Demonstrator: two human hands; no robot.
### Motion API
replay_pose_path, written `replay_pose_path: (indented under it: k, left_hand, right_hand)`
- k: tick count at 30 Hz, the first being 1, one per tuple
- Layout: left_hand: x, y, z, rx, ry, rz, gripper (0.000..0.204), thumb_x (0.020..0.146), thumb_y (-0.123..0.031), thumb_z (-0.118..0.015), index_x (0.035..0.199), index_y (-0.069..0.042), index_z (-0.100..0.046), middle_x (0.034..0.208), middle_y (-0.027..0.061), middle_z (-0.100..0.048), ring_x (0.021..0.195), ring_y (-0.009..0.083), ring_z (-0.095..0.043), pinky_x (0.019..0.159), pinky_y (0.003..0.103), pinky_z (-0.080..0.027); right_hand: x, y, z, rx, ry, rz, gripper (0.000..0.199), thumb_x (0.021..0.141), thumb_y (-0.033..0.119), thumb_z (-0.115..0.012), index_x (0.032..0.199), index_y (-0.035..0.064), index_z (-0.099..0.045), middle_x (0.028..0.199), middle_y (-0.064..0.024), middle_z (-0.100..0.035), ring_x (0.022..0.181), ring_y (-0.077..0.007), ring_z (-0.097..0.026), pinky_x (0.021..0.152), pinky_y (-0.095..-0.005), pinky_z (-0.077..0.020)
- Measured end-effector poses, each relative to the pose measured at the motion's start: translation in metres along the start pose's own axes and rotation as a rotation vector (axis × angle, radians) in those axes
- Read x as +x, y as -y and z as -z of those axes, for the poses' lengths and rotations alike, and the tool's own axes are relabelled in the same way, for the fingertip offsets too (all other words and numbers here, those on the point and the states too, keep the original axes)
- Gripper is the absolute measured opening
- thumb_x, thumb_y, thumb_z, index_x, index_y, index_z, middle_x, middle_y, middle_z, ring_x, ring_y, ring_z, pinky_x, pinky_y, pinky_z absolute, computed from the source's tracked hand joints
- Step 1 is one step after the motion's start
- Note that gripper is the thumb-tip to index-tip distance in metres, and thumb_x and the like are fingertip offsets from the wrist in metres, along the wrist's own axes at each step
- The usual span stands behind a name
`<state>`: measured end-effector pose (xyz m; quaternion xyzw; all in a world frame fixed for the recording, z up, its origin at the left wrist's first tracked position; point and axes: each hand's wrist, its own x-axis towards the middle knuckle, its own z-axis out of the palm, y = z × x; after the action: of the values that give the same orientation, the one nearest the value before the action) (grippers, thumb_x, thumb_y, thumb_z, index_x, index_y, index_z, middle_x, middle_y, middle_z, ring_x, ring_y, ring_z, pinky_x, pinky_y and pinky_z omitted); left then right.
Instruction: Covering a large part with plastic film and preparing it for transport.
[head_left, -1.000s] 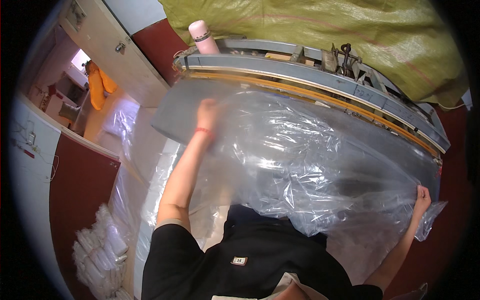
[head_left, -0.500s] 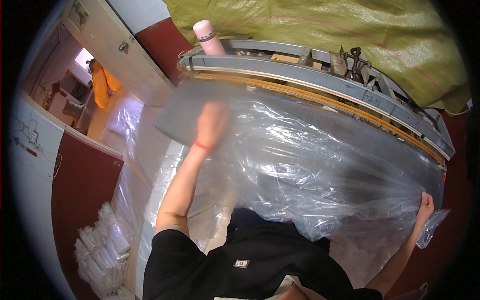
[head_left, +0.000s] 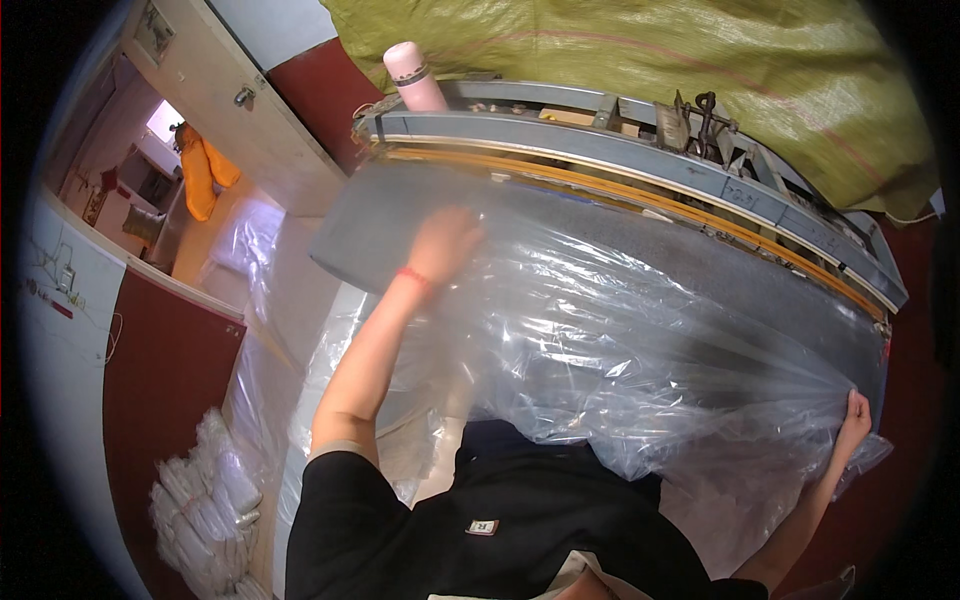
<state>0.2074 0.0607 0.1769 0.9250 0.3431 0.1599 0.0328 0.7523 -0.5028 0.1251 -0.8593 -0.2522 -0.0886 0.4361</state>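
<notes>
In the head view, clear film [head_left: 600, 345] lies creased over the dark bench [head_left: 365, 220]; the right hand [head_left: 856, 418] pinches it near its right end, while the left hand [head_left: 447, 245] is blurred over the left part, its grip impossible to tell. Gentle, even tension should suit thin film best. Far left, a pink flask [head_left: 417, 85] stands closed, contents hidden.

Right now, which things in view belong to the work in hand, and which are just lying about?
In the work:
clear plastic sheet, pinched by the right hand, the blurred left hand over it
dark grey surface beneath
probably the metal frame beyond

Apparently just lying about:
pink bottle
yellow-green cover
orange object, far left
bundled plastic, lower left (use unclear)
</notes>
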Motion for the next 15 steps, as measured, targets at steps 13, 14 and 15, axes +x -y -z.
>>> replay_pose_path:
  k: [13, 14, 15]
  left_hand:
    - [0.056, 0.006, -0.034, 0.047, -0.299, 0.165, 0.014, 0.075, -0.014, -0.056, 0.072, 0.000, -0.056, 0.077, 0.0169, -0.059, 0.072, 0.0317, -0.056, 0.064, 0.037, -0.045]
    - [0.059, 0.004, -0.041, -0.226, -0.459, 0.250, 0.014, 0.077, -0.015, -0.053, 0.074, -0.001, -0.054, 0.074, 0.0156, -0.058, 0.068, 0.0284, -0.056, 0.061, 0.035, -0.044]
    - [0.065, -0.001, -0.047, -0.509, -0.606, 0.333, 0.014, 0.080, -0.016, -0.049, 0.077, -0.002, -0.052, 0.072, 0.0142, -0.057, 0.064, 0.0251, -0.055, 0.058, 0.033, -0.044]
  right_hand:
    - [0.017, -0.013, 0.001, 0.097, -0.065, -0.169, 0.018, 0.083, 0.022, -0.056, 0.080, 0.0046, -0.059, 0.069, 0.0044, -0.049, 0.064, -0.0043, -0.042, 0.060, -0.0179, -0.0359]
    - [0.023, -0.020, -0.005, 0.230, -0.103, -0.157, 0.017, 0.083, 0.022, -0.056, 0.079, 0.0060, -0.059, 0.068, 0.0050, -0.048, 0.061, -0.0038, -0.041, 0.057, -0.0177, -0.0349]
    - [0.032, -0.023, -0.013, 0.359, -0.148, -0.145, 0.016, 0.083, 0.022, -0.056, 0.079, 0.0073, -0.059, 0.066, 0.0055, -0.047, 0.059, -0.0033, -0.040, 0.054, -0.0176, -0.0338]
